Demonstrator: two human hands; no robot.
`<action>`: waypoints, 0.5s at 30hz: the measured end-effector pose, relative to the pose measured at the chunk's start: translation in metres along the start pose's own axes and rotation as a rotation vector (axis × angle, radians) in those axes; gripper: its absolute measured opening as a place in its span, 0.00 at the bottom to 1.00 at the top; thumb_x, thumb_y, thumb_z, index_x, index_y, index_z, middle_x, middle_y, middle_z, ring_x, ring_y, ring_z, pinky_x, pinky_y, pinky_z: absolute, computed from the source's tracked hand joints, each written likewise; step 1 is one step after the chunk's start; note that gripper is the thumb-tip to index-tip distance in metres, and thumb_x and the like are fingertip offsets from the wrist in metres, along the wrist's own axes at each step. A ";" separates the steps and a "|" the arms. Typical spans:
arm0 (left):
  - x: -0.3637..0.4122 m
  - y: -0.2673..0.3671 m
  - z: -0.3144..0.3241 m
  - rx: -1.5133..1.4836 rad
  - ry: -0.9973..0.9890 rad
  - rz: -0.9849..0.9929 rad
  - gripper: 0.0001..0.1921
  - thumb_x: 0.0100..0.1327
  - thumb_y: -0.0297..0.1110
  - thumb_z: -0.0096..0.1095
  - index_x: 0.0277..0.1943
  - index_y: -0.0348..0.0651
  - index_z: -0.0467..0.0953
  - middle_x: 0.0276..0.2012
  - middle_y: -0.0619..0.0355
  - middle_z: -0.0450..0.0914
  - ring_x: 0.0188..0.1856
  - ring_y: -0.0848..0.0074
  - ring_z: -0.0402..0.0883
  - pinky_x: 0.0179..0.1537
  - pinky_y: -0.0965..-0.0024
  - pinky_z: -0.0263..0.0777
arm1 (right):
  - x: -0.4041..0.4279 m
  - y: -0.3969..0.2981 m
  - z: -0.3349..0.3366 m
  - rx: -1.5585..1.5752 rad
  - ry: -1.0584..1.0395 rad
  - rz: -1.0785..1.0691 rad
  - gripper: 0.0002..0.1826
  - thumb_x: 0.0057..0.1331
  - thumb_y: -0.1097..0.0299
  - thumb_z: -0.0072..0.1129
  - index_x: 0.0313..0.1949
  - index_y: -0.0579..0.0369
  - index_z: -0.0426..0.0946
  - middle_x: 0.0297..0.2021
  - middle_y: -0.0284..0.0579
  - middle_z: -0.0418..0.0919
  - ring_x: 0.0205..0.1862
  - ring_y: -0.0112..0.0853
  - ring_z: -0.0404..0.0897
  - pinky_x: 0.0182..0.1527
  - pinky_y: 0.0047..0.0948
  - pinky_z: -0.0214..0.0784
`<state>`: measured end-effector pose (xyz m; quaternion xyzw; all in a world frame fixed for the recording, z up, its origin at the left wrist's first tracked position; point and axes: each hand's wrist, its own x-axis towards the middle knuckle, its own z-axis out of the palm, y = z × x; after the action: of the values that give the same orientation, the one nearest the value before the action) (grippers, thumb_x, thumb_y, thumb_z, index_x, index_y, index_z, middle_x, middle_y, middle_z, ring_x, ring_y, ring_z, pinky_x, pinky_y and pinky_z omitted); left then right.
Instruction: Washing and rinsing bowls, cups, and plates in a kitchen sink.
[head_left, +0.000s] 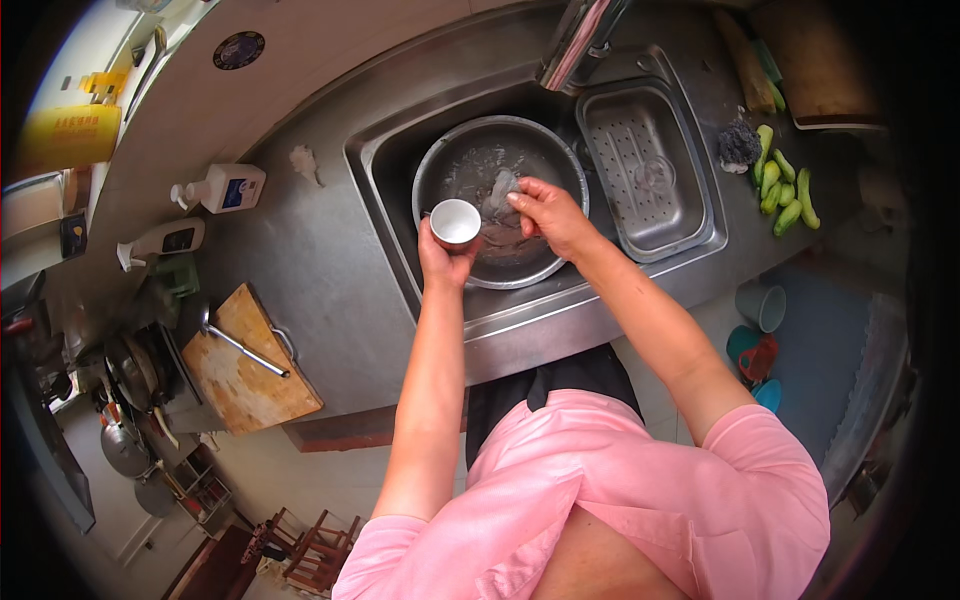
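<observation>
My left hand (448, 259) holds a small cup (455, 222) with a white inside over the near left part of a round metal basin (426, 161). My right hand (551, 214) pinches a thin greyish cloth (501, 193) between thumb and fingers above the same basin. The basin sits in a stainless steel sink (390, 195) and has water in it. Part of the cloth seems to hang into the water; where it ends I cannot tell.
A perforated steel tray (634, 217) with a clear glass (655, 174) sits right of the basin, under the faucet (574, 56). Green vegetables (786, 193) and a dark scouring pad (739, 142) lie at right. At left are a pump bottle (234, 187), a spray bottle (176, 236) and a ladle (244, 346) on a cutting board (225, 386).
</observation>
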<state>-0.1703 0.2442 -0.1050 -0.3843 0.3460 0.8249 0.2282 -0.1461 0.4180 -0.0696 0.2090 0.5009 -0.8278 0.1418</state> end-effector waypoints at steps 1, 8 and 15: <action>-0.001 -0.001 -0.003 -0.003 -0.053 -0.008 0.17 0.59 0.50 0.42 0.40 0.50 0.74 0.39 0.60 0.77 0.42 0.68 0.75 0.38 0.59 0.70 | -0.002 -0.003 -0.002 0.001 0.004 0.000 0.09 0.61 0.68 0.52 0.40 0.57 0.72 0.23 0.29 0.71 0.16 0.14 0.65 0.18 0.15 0.58; 0.016 -0.009 -0.006 0.024 -0.103 -0.039 0.20 0.63 0.49 0.35 0.42 0.46 0.73 0.39 0.57 0.77 0.43 0.65 0.75 0.42 0.55 0.70 | -0.032 -0.026 0.041 0.006 -0.004 -0.006 0.12 0.61 0.69 0.50 0.44 0.58 0.70 0.25 0.32 0.72 0.19 0.15 0.68 0.21 0.14 0.64; 0.006 -0.008 0.012 -0.091 -0.131 -0.015 0.17 0.64 0.44 0.38 0.39 0.41 0.72 0.38 0.54 0.77 0.43 0.66 0.75 0.46 0.62 0.69 | -0.022 -0.011 0.042 -0.530 0.074 -0.209 0.12 0.62 0.65 0.50 0.41 0.60 0.70 0.26 0.36 0.73 0.21 0.19 0.72 0.21 0.18 0.66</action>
<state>-0.1745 0.2589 -0.1074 -0.3423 0.2896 0.8613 0.2390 -0.1403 0.3859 -0.0327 0.1418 0.7235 -0.6700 0.0872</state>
